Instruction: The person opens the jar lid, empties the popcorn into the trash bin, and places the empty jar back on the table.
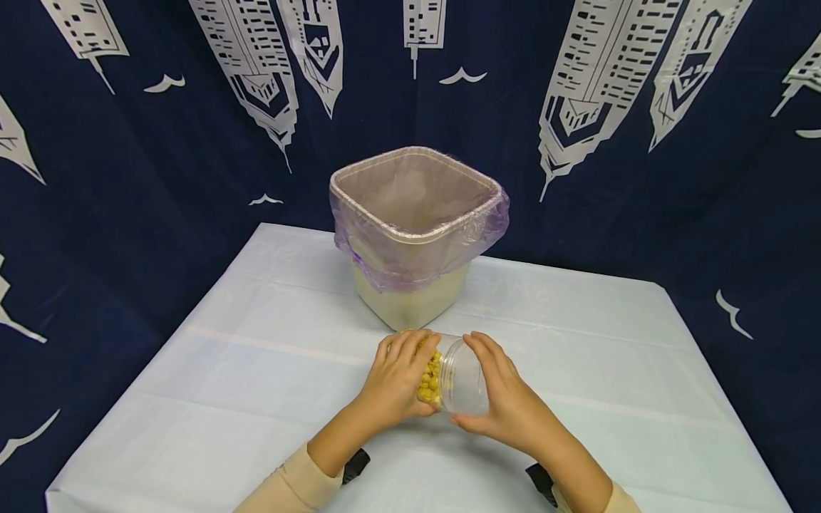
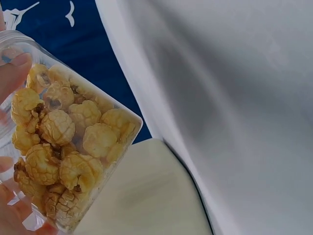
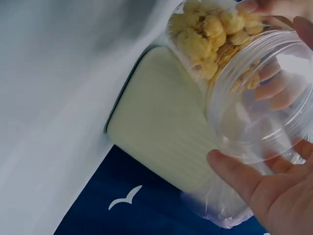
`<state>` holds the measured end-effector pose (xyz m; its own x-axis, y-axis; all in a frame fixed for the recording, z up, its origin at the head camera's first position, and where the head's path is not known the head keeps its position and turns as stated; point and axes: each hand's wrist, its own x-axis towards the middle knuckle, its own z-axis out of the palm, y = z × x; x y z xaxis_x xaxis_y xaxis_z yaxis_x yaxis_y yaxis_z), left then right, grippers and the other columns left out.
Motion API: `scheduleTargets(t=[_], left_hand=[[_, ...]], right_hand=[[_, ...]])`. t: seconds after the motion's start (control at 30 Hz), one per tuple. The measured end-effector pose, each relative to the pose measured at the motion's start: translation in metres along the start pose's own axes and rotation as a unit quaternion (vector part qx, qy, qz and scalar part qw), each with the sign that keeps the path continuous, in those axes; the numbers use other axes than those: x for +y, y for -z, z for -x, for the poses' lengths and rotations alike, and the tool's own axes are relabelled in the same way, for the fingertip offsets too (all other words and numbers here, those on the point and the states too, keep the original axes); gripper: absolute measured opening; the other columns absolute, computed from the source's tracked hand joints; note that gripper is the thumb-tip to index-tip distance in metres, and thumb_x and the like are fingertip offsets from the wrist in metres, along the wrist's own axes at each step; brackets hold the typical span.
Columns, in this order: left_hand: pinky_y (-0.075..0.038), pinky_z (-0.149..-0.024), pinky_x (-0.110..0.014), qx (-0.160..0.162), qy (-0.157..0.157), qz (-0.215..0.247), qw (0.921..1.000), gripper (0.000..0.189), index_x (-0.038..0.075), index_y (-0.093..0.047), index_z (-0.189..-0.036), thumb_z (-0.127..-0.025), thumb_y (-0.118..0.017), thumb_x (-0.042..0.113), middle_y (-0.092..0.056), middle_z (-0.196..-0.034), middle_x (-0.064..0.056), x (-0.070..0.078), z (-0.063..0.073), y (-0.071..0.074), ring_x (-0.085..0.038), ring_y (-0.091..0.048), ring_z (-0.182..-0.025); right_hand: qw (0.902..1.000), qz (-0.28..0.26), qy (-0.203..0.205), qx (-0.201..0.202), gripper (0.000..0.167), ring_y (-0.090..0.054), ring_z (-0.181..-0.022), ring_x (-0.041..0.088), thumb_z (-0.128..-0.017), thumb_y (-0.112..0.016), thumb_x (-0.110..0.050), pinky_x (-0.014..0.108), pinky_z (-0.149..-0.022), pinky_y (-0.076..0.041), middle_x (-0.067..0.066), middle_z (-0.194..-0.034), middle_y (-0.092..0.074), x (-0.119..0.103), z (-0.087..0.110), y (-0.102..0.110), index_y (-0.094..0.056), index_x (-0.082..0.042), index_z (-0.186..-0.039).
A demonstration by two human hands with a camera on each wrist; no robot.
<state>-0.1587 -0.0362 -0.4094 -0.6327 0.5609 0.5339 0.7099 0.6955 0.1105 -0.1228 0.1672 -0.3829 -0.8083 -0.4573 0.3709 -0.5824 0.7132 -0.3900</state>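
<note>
A clear plastic jar (image 1: 471,388) lies tipped on its side in the air above the table. Yellow popcorn (image 2: 56,127) fills its base end, seen through the wall in the left wrist view. My left hand (image 1: 394,381) grips that popcorn-filled body, fingers over the top and thumb below. Around the clear, ridged end curves my right hand (image 1: 513,406), its thumb below and fingers above. The right wrist view shows the ridged rim (image 3: 249,78) close to the right thumb; whether a lid is on it I cannot tell.
Beyond the hands stands a cream bin (image 1: 410,303), lined with a thin purple plastic bag (image 1: 410,267) folded over its rim. A white cloth covers the table (image 1: 224,342). Behind hangs a navy curtain (image 1: 449,114) with white buildings.
</note>
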Motion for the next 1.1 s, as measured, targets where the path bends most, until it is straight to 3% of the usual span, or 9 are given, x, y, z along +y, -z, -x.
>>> scheduleTargets(t=[0.2, 0.37, 0.67, 0.87, 1.1], left_hand=[[-0.030, -0.092, -0.047, 0.026, -0.018, 0.003, 0.9995, 0.107, 0.006, -0.037, -0.128, -0.042, -0.084, 0.048, -0.041, -0.123, -0.012, 0.000, 0.000, 0.000, -0.029, -0.037, -0.114], [-0.030, -0.092, -0.046, 0.026, -0.014, 0.000, 0.9996, 0.106, 0.006, -0.038, -0.128, -0.042, -0.084, 0.049, -0.042, -0.123, -0.012, -0.002, 0.001, 0.000, -0.029, -0.038, -0.114], [-0.028, -0.094, -0.045, -0.001, 0.004, -0.005, 1.0000, 0.106, 0.007, -0.036, -0.130, -0.045, -0.083, 0.050, -0.040, -0.126, -0.010, -0.005, 0.002, 0.002, -0.027, -0.035, -0.117], [-0.027, -0.094, -0.045, -0.006, 0.011, -0.008, 0.9999, 0.107, 0.007, -0.037, -0.130, -0.045, -0.083, 0.050, -0.040, -0.127, -0.011, -0.007, 0.003, -0.001, -0.027, -0.035, -0.117], [-0.027, -0.094, -0.046, -0.007, 0.015, -0.005, 0.9998, 0.106, 0.007, -0.036, -0.130, -0.044, -0.084, 0.048, -0.041, -0.126, -0.012, -0.008, 0.003, -0.002, -0.028, -0.035, -0.117]], right_hand=[[0.9966, 0.035, 0.073, -0.010, 0.105, -0.027, -0.125, 0.029, -0.056, -0.083, -0.027, 0.045, -0.086, -0.043, 0.007, -0.144, -0.018, 0.006, 0.003, 0.006, -0.021, -0.014, -0.140], [0.9955, 0.050, 0.075, -0.029, 0.105, -0.025, -0.126, 0.030, -0.057, -0.083, -0.025, 0.044, -0.084, -0.044, 0.006, -0.145, -0.016, 0.010, 0.006, 0.012, -0.021, -0.017, -0.141], [0.9950, 0.064, -0.046, -0.061, 0.109, -0.034, -0.117, 0.042, -0.057, -0.083, -0.038, 0.055, -0.082, -0.041, 0.007, -0.144, -0.019, 0.027, 0.013, 0.026, -0.018, -0.023, -0.143], [0.9830, 0.070, -0.127, -0.112, 0.107, -0.039, -0.108, 0.050, -0.057, -0.083, -0.037, 0.059, -0.077, -0.040, 0.016, -0.141, -0.024, 0.044, 0.020, 0.029, -0.021, -0.018, -0.142], [0.9628, 0.068, -0.189, -0.181, 0.105, -0.041, -0.100, 0.057, -0.057, -0.082, -0.039, 0.061, -0.072, -0.041, 0.027, -0.137, -0.025, 0.060, 0.025, 0.026, -0.025, -0.007, -0.140]])
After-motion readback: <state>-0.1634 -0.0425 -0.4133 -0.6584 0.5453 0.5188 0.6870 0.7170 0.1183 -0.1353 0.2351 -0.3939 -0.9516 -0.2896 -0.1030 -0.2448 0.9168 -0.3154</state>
